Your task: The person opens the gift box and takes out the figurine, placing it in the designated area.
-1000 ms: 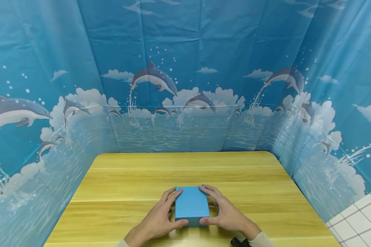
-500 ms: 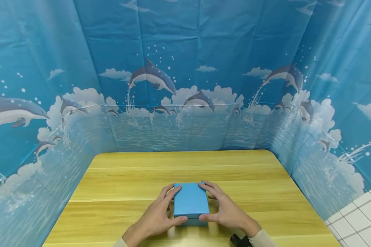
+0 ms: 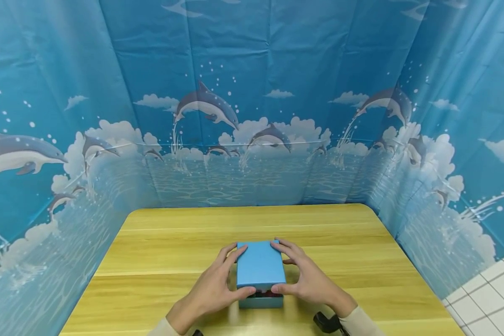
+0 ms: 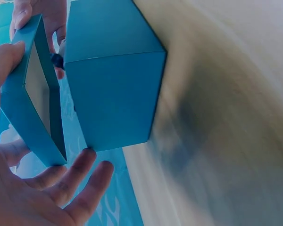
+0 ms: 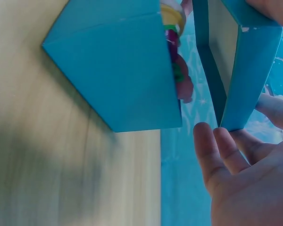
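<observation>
A blue box lid [image 3: 260, 263] is raised off its blue box [image 3: 261, 303], which stands on the table. My left hand [image 3: 214, 287] holds the lid by its left side, thumb at the near edge and fingertips toward the far corner. On the opposite side my right hand [image 3: 312, 287] grips it the same way. Small colourful things poke above the box's rim: a yellow-and-white piece [image 5: 174, 19], a purple-and-green one [image 5: 171, 40] and a brownish-pink one [image 5: 184, 82] in the right wrist view. A dark round bit [image 4: 57, 60] shows in the left wrist view. Most contents are hidden.
Beneath the box is a wood-grain table [image 3: 172, 256] with rounded far corners. A blue dolphin-print curtain [image 3: 243, 182] surrounds it at the back and sides. Near my right wrist sits a black device [image 3: 326, 322]. White tiles [image 3: 491, 294] appear at the lower right.
Both hands have lifted the lid upward off the box. A gap has opened between lid and box, with contents showing in it. The box stays on the table.
</observation>
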Action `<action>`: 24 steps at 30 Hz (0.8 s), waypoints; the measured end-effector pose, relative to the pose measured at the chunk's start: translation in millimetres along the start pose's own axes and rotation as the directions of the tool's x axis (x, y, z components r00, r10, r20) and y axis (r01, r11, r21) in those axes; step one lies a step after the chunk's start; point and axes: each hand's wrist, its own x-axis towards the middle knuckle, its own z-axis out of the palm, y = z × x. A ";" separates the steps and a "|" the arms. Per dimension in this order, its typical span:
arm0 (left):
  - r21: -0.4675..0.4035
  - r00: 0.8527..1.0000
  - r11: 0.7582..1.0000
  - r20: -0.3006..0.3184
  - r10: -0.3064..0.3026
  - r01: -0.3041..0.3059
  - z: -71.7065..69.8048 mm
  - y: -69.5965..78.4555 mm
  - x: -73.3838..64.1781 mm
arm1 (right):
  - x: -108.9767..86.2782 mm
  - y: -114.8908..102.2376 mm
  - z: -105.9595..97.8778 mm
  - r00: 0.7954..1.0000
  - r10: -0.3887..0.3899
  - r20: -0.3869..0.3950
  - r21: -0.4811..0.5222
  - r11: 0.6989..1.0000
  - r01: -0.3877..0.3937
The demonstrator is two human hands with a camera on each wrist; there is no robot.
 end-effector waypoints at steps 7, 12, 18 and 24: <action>-0.028 1.000 1.000 -0.013 0.011 -0.011 -4.7 4.5 4.4 | 2.4 -0.5 -4.6 0.999 -0.032 -0.024 -0.004 0.999 0.032; -0.055 1.000 0.998 -0.014 0.024 -0.025 -5.6 8.6 9.2 | 2.3 -1.2 -8.7 0.997 -0.063 -0.053 -0.013 0.998 0.062; -0.135 0.998 0.989 -0.019 0.058 -0.060 -5.1 14.8 18.4 | 1.0 -3.3 -15.9 0.994 -0.052 -0.093 -0.022 0.998 0.050; -0.212 0.997 0.974 -0.008 0.081 -0.081 -3.5 24.1 28.8 | -1.2 -5.8 -21.7 0.988 -0.027 -0.155 -0.009 1.000 0.026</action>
